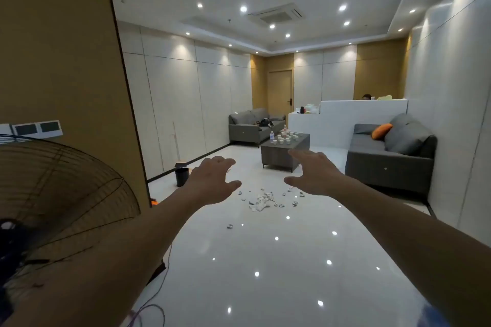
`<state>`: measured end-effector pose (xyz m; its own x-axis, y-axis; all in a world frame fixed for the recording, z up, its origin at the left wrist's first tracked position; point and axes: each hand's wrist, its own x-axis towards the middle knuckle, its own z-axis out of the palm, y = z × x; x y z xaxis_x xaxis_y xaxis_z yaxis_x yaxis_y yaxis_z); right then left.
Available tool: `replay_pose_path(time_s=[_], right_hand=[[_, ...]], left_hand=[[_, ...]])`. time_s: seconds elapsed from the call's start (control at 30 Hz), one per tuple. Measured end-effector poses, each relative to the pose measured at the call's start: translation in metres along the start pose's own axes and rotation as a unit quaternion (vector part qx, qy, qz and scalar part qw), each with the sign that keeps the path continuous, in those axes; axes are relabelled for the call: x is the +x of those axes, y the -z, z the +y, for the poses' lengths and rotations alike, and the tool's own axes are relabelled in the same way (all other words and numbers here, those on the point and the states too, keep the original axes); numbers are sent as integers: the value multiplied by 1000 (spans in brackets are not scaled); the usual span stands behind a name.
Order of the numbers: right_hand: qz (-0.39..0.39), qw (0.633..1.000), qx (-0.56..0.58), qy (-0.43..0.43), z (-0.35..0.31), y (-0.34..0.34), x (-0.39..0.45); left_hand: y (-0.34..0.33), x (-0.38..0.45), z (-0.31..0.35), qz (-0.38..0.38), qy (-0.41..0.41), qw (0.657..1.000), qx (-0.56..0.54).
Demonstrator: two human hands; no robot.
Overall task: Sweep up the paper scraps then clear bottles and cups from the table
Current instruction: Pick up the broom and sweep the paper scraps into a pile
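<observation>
Where the glossy white floor mirrors ceiling spotlights, we note crumpled paper scraps lying scattered. Beyond, the grey boxy table carries small white cups and clear bottles. Our left hand and right hand reach forward, fingers spread, empty.

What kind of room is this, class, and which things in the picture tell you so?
Probably an office lounge or reception room. Grey sofas stand around a low coffee table set with small cups, and a white counter stands at the back. Paper scraps litter the glossy floor.
</observation>
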<state>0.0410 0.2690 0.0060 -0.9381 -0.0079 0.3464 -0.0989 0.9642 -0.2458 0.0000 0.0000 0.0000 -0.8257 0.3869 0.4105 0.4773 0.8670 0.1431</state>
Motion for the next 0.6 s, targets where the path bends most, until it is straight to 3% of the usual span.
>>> replay_pose_path(time_s=[0.27, 0.6], right_hand=[[-16, 1000, 3, -21, 54, -45, 90], [-56, 998, 4, -13, 173, -83, 272]], left_hand=[[-61, 85, -24, -27, 20, 999, 12], [-151, 289, -26, -29, 60, 998, -4]])
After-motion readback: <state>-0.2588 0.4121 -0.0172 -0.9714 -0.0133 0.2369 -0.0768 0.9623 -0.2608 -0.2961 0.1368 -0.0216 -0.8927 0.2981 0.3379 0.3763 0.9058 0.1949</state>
